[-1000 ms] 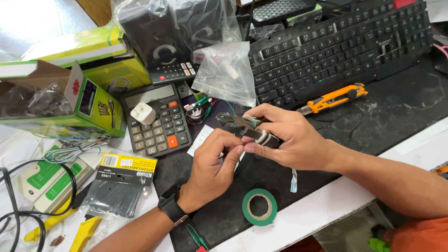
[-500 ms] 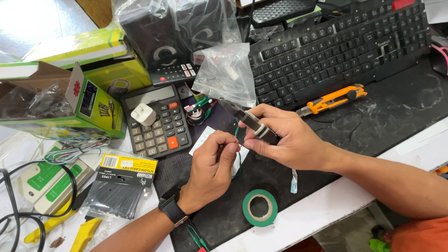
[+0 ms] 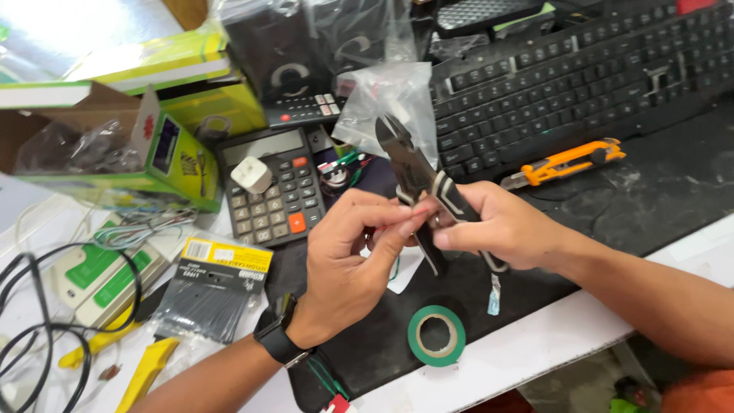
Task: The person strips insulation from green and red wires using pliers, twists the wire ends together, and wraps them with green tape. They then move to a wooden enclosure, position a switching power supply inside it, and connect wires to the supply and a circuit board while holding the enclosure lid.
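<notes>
My right hand (image 3: pixel 505 228) grips black side cutters (image 3: pixel 413 172) by their handles, jaws pointing up and away over the black mat (image 3: pixel 673 183). My left hand (image 3: pixel 355 260), with a dark watch on its wrist, pinches something small at its fingertips right beside the cutter handles; thin green and red wires (image 3: pixel 394 268) show under the fingers. What the fingertips hold is too small to make out. A roll of green tape (image 3: pixel 436 335) lies on the mat just below both hands.
A black keyboard (image 3: pixel 581 76) lies at the back right, with an orange utility knife (image 3: pixel 569 162) in front of it. A calculator (image 3: pixel 271 187), clear plastic bag (image 3: pixel 386 103), yellow-green boxes (image 3: pixel 176 145), a pack of black cable ties (image 3: pixel 206 294) and cables crowd the left.
The cutters have tilted upright, jaws now raised toward the plastic bag. Both hands have come slightly closer to the camera and stayed together.
</notes>
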`<action>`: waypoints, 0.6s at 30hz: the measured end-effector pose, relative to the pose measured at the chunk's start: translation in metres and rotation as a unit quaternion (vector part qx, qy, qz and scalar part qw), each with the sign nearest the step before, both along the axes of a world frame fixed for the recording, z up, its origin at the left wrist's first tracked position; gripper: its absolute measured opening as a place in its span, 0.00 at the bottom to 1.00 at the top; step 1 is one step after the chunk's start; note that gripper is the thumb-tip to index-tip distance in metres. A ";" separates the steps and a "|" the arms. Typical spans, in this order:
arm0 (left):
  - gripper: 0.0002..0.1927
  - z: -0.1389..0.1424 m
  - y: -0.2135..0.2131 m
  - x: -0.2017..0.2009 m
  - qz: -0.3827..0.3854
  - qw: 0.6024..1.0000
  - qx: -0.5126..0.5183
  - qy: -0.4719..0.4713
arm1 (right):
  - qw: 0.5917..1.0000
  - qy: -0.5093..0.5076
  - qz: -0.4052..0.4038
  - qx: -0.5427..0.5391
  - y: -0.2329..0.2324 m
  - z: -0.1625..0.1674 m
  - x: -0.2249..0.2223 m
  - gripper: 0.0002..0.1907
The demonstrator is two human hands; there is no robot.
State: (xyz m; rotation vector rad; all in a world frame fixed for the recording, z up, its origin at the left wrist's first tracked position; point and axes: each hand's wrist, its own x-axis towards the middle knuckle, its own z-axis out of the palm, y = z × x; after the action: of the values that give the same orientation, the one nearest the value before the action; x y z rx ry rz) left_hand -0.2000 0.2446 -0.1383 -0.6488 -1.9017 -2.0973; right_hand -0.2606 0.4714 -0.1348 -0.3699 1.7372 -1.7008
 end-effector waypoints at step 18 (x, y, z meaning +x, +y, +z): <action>0.04 0.007 0.001 -0.003 0.044 0.978 -0.201 0.032 | 0.984 0.167 -0.042 -0.051 -0.006 0.009 0.016 0.07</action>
State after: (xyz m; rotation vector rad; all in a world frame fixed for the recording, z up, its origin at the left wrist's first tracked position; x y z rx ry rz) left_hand -0.2026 0.2451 -0.1317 -0.6860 -2.2922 -1.6270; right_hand -0.2447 0.4649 -0.1256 -0.6705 1.9279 -1.8769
